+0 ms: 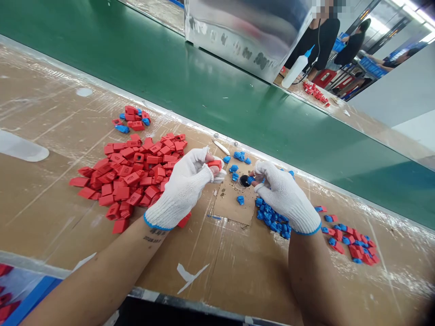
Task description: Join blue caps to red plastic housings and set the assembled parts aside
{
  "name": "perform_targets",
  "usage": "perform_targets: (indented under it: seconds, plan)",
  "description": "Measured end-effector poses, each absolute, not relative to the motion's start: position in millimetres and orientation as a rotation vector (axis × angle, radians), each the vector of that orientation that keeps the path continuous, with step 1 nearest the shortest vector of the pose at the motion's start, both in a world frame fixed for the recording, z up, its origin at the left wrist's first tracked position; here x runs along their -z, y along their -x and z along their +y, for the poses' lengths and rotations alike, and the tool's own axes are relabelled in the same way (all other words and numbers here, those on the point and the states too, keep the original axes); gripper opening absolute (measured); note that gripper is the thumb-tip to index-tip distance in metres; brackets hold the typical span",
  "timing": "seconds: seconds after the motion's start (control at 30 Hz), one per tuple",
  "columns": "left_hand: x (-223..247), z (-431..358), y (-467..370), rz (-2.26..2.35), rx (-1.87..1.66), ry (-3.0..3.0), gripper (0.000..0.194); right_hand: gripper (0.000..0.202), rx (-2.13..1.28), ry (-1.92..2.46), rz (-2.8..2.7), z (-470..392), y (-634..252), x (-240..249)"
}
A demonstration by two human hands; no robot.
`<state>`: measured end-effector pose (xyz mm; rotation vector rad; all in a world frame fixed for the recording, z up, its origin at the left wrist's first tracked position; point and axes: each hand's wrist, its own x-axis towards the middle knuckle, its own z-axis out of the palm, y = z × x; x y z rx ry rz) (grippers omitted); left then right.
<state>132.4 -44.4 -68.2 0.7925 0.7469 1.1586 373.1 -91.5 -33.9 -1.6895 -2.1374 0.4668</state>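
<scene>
My left hand [185,183], in a white knit glove with bare fingertips, pinches a red plastic housing [215,164]. Just right of it, my gloved right hand [283,192] grips a small blue plastic piece [250,180] at a round black dish [244,181]. Whether the blue piece touches the dish's contents I cannot tell. The dish stands on a piece of cardboard [234,206] with several loose blue pieces [234,169] around it. A large heap of red housings [132,174] lies left of my left hand. Under my right hand is a pile of blue pieces [272,219].
Red housings joined with blue pieces [360,244] lie at the right, and a smaller mixed group [132,120] at the left. A green conveyor belt [163,77] runs behind the table. Beyond it stand a metal box [244,36], a white squeeze bottle [295,71] and a person [316,43].
</scene>
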Motion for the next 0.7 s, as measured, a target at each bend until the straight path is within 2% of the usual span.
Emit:
perform_targets:
  seconds: [0.4,0.7]
  plan:
    - [70.0,-44.6,-132.0,0.775,-1.146,-0.782,0.033,0.023,-0.526,1.684,-2.133,-90.3,-376.0,39.8]
    - [72.7,-44.8,-131.0,0.746,-1.118,-0.854,0.025,0.017,-0.478,1.659,-2.068,-93.0,-376.8,29.5]
